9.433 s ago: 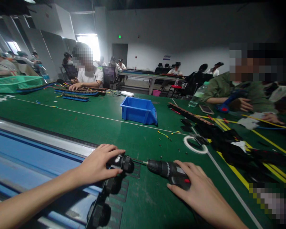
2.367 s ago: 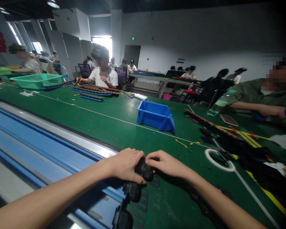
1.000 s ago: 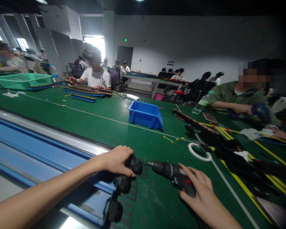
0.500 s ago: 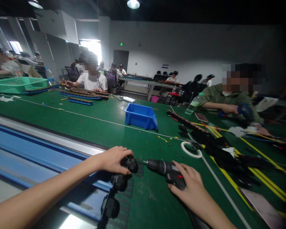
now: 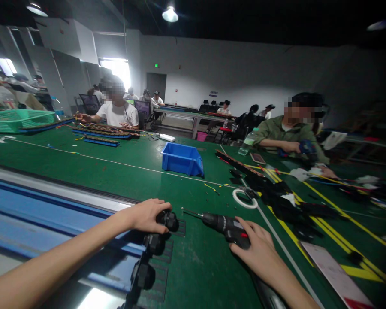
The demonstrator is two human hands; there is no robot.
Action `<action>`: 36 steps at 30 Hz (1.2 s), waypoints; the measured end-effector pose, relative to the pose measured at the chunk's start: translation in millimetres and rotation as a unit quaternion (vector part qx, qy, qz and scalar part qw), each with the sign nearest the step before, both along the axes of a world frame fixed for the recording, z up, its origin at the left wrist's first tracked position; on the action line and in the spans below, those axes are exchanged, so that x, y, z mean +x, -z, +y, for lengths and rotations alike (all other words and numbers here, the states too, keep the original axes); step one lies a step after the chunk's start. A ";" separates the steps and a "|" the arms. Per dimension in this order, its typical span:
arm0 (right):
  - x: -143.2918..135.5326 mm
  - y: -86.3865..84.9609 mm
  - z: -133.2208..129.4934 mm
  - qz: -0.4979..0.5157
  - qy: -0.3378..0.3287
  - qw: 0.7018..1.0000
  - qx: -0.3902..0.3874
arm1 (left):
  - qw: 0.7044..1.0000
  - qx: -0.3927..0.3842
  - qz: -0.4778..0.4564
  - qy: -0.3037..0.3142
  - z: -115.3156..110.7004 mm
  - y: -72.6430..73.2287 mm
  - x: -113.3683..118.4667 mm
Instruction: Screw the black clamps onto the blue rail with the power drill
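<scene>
In my right hand (image 5: 255, 251) is a black cordless drill (image 5: 223, 225) with a red switch. Its long thin bit (image 5: 193, 213) points left, and its tip stands a little apart from the black fitting (image 5: 171, 220). My left hand (image 5: 149, 216) is wrapped over that fitting, at the end of a long blue metal piece (image 5: 54, 216). The fingers hide part of the fitting. Two more black nut-like fittings, a middle one (image 5: 155, 244) and a nearer one (image 5: 145, 275), sit in a row along the same end, beside flat slotted black tabs (image 5: 157, 283).
On the green table stand a blue bin (image 5: 182, 159) and a green basket (image 5: 22, 120). A white ring (image 5: 244, 199), black parts (image 5: 276, 197), yellow tape lines and a pale flat panel (image 5: 334, 272) lie right. A co-worker in green (image 5: 286, 133) sits across, another in white (image 5: 117, 113) further left.
The drill has drawn back rightward, so its bit now shows clear of the fitting. My left hand stays on the fitting. The whole view has swung slightly right.
</scene>
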State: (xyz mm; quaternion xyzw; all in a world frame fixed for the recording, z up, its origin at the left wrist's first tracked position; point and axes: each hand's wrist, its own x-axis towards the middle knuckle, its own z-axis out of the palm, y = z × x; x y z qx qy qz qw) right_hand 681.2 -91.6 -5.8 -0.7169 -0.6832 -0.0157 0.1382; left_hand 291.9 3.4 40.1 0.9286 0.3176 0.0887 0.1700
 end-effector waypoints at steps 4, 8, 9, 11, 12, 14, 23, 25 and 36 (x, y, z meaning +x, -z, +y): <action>14.8 3.2 -0.9 -0.015 0.036 0.999 0.009 | 1.000 -0.005 -0.004 0.000 0.6 -0.2 0.2; 28.3 1.2 -3.0 -0.010 0.076 0.997 0.006 | 1.000 -0.019 -0.006 -0.008 -2.0 -4.7 0.0; 32.1 0.5 -3.7 -0.009 0.083 0.997 0.006 | 0.999 -0.032 -0.009 -0.012 -2.8 -6.5 -0.3; 39.7 -0.6 -5.3 -0.009 0.091 0.996 0.008 | 0.997 -0.073 -0.020 -0.023 -3.2 -10.4 -1.2; 43.1 -0.9 -6.1 -0.009 0.092 0.996 0.011 | 0.994 -0.097 -0.029 -0.028 -2.4 -12.3 -1.6; 47.9 -1.1 -7.3 -0.006 0.094 0.995 0.015 | 0.990 -0.130 -0.046 -0.040 1.6 -16.2 -1.1; 44.6 -4.0 -10.7 0.020 0.108 0.994 0.006 | 0.998 0.041 0.006 -0.039 20.5 -35.0 91.2; 43.4 -5.8 -12.3 0.030 0.109 0.994 0.003 | 0.993 0.052 0.076 -0.071 16.9 -27.3 130.1; 38.9 -15.8 -18.5 0.044 0.099 0.994 0.007 | 0.978 0.066 0.099 -0.170 -10.2 12.9 218.9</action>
